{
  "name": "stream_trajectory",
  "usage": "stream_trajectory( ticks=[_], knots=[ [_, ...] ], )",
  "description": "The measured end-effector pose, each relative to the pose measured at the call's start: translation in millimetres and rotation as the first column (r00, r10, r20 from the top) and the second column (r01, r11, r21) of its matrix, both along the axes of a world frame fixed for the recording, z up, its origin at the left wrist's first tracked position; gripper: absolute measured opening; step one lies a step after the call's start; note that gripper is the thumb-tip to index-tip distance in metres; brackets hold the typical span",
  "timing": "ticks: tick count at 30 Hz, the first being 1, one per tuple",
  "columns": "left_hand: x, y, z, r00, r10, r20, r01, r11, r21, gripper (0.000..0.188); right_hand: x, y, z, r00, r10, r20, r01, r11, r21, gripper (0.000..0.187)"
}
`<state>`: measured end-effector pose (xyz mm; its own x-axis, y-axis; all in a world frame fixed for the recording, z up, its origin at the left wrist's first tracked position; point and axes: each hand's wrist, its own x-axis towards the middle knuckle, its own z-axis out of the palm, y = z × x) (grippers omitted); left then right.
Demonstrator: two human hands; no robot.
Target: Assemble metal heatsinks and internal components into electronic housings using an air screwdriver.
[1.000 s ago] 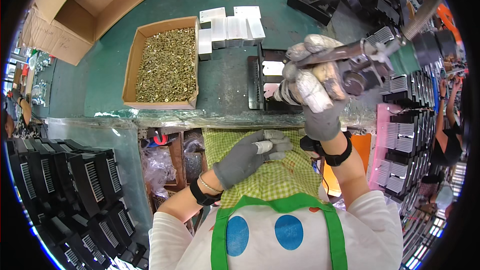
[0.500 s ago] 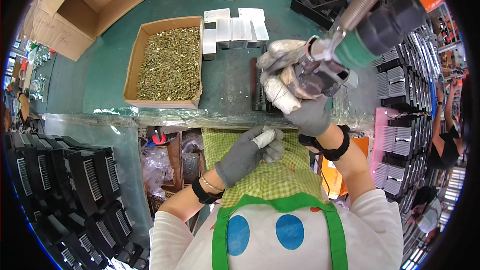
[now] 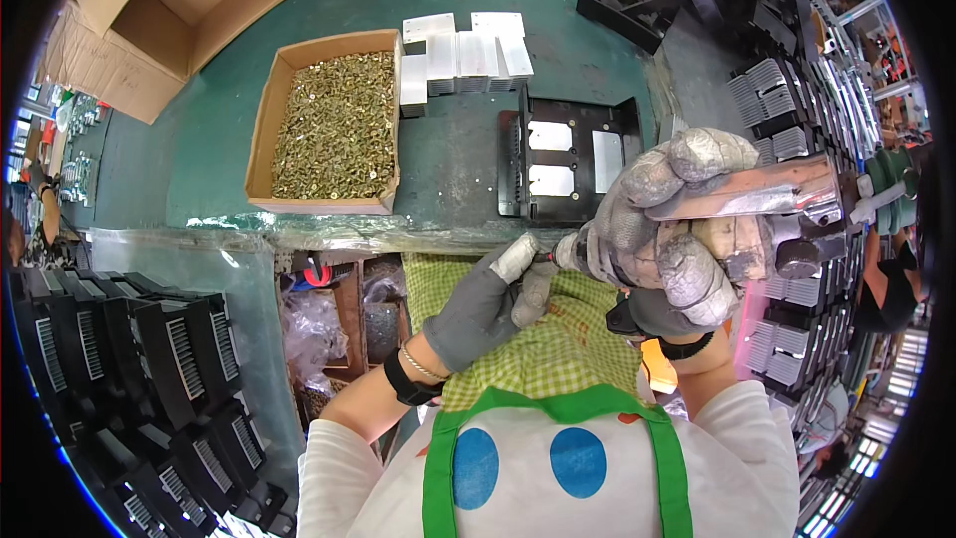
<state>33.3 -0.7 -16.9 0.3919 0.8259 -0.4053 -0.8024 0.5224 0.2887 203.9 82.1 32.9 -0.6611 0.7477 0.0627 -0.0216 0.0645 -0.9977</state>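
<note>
My right hand (image 3: pixel 652 244), in a grey glove with taped fingers, is wrapped around a power screwdriver (image 3: pixel 747 191) with a long metal lever. The driver lies nearly level, its tip pointing left at my left hand. My left hand (image 3: pixel 476 304), gloved with a taped thumb, is closed in a pinch at the tip; whatever sits between its fingers is too small to make out. Beyond the hands, on the bench, a black metal housing (image 3: pixel 622 120) holds several silver plates. Left of it stands a shallow cardboard box (image 3: pixel 329 206) full of small yellowish screws.
Finned silver heat sinks (image 3: pixel 463 55) stand behind the screw box. Black metal parts (image 3: pixel 627 0) pile up at the far right. Assembled black units (image 3: pixel 174 349) are stacked at left, more (image 3: pixel 797 269) at right. A large carton (image 3: pixel 179 10) occupies the far left.
My right hand has brought the screwdriver off the black housing, down and to the right, swinging its tip toward my left hand. The housing now shows. My left thumb has lifted slightly.
</note>
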Motion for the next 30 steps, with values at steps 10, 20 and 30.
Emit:
stream_trajectory(
  ticks=[10,20,30],
  knots=[
    [-5.2,-2.9,-10.0,0.999,-0.004,0.042,-0.001,0.992,0.127,0.039,20.2,-9.2,-11.4,0.975,0.056,0.215,-0.072,0.995,0.067,0.047],
    [-6.0,-4.4,-10.4,1.0,-0.015,-0.023,0.017,0.998,0.065,0.043,18.6,-7.1,-18.4,0.978,0.077,0.192,-0.092,0.994,0.067,0.048],
    [2.2,-4.2,-0.7,0.999,0.019,0.049,-0.023,0.997,0.079,0.043,-27.6,26.9,1.6,0.882,-0.044,-0.47,0.02,0.998,-0.055,0.059]
  ],
)
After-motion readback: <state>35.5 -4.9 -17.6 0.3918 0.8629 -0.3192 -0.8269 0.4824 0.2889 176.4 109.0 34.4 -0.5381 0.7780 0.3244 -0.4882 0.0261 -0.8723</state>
